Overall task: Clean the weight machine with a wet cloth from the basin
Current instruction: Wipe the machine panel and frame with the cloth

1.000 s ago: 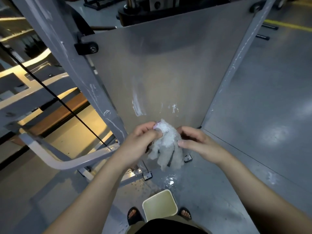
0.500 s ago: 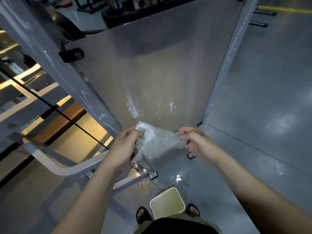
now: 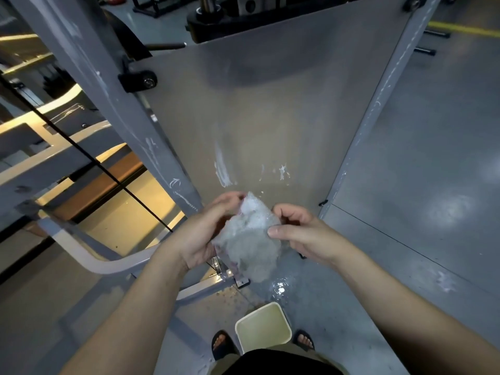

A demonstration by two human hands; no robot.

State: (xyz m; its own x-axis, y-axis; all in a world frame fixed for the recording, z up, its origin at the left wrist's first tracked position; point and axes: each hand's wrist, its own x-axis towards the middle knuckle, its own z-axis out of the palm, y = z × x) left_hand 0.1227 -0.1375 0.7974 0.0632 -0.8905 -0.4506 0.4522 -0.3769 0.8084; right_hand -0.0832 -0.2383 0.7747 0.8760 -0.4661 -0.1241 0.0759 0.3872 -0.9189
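Note:
A wet white cloth (image 3: 250, 239) hangs bunched between both hands in front of me. My left hand (image 3: 201, 234) grips its left side with the fingers curled over the top edge. My right hand (image 3: 300, 232) pinches its right side between thumb and fingers. Behind the cloth rises the weight machine's flat grey panel (image 3: 270, 104), marked with white smears near its lower end. A grey frame post (image 3: 102, 85) slants along the panel's left edge. On the floor between my feet stands the cream basin (image 3: 263, 330), holding cloudy water.
A black cable (image 3: 89, 155) runs diagonally at the left, above a white curved frame bar (image 3: 89, 255). A puddle (image 3: 280, 286) glistens on the grey floor just beyond the basin. Open grey floor (image 3: 433, 185) spreads to the right, with a yellow line at the far edge.
Half a second ago the cloth was stretched wide between my hands. Now my hands have come closer together and the cloth is gathered into a hanging bunch.

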